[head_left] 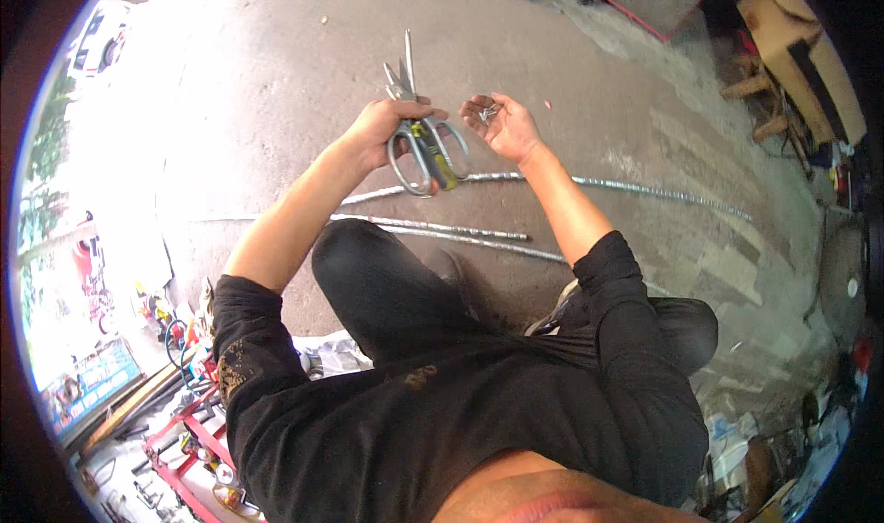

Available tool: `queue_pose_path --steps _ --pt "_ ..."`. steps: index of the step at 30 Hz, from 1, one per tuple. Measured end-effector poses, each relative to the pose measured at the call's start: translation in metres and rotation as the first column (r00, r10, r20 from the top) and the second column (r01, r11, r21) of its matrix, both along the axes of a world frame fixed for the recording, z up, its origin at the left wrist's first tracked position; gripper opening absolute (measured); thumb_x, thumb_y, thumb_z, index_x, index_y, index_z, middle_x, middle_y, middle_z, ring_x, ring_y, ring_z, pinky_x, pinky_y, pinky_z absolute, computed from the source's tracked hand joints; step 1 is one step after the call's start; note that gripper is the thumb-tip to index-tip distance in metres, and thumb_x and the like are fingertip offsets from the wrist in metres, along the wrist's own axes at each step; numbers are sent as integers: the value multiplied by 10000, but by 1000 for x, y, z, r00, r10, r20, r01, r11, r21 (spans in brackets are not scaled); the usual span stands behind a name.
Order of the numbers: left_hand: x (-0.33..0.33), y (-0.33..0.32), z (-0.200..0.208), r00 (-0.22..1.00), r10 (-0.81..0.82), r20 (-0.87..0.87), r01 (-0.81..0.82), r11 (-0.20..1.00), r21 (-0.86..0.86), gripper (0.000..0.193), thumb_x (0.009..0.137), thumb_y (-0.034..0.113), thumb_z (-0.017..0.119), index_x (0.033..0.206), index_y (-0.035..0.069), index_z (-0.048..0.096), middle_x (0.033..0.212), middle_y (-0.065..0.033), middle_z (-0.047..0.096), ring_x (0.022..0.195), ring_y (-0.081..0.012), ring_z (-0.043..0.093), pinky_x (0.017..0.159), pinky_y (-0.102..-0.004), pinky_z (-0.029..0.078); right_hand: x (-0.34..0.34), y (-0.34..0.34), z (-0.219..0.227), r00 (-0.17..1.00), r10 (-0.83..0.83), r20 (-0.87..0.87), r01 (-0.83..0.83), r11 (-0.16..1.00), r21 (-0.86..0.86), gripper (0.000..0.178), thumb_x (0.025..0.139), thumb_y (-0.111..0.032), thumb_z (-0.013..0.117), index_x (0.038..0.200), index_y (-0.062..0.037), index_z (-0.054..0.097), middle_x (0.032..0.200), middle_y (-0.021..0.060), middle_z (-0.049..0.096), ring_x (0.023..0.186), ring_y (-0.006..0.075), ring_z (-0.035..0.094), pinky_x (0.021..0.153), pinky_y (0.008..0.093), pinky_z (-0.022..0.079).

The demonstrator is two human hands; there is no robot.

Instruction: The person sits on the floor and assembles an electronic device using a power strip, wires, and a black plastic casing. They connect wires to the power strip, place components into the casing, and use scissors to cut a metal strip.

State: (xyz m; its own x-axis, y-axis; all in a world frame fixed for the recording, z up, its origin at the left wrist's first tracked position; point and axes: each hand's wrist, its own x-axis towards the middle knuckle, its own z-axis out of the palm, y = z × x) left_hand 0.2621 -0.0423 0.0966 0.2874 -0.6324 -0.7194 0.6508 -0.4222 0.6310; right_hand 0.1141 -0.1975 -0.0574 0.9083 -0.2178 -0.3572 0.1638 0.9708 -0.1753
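Observation:
In the middle of the head view, my left hand [382,129] is closed around a pair of scissors [399,83] with large grey loop handles. Bundled in the same grip is a screwdriver [439,158] with a yellow and black handle; a long silver shaft points away from me beside the blades. Just to the right, my right hand [509,132] is cupped palm up. Several small silver metal pieces [487,115], perhaps screws or rivets, rest on its fingers. The two hands are close together but apart, above the floor.
Long thin silver rods [663,190] lie across the concrete floor [267,90] before my folded legs. A red metal frame [175,463] with tools stands at lower left. Cardboard boxes [778,49] and wooden legs [750,87] stand at far right; litter lies at lower right.

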Motion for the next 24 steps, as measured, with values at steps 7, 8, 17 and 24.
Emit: queue_pose_path --steps 7,8,17,24 --pt "-88 0 58 876 333 -349 -387 917 -96 293 889 84 604 1156 -11 528 1079 -177 680 965 -326 675 882 -451 561 -14 -18 94 975 161 -155 -168 985 -31 306 999 -241 413 1036 17 575 1060 206 643 995 322 636 915 457 517" --pt "-99 8 49 804 325 -498 -463 868 -181 299 886 82 610 1158 -11 530 1079 -167 683 971 -315 676 894 -455 554 -24 -13 108 967 176 -182 -172 984 40 306 1000 -245 414 1029 14 575 1064 201 641 996 325 634 907 463 520" --pt "-165 126 118 644 423 -637 -568 822 -29 249 874 107 671 1096 26 593 1092 -139 673 974 -289 674 886 -455 563 -98 61 260 853 215 -475 -83 955 284 232 971 -169 515 987 42 612 1018 161 645 1001 313 619 930 434 523" --pt "-171 238 288 450 531 -718 -762 648 1 198 860 116 712 1006 75 584 1054 -146 672 949 -327 682 860 -489 580 -43 132 419 685 545 -482 -496 835 240 213 964 -157 543 1013 34 626 1031 170 662 1021 319 631 897 428 551"
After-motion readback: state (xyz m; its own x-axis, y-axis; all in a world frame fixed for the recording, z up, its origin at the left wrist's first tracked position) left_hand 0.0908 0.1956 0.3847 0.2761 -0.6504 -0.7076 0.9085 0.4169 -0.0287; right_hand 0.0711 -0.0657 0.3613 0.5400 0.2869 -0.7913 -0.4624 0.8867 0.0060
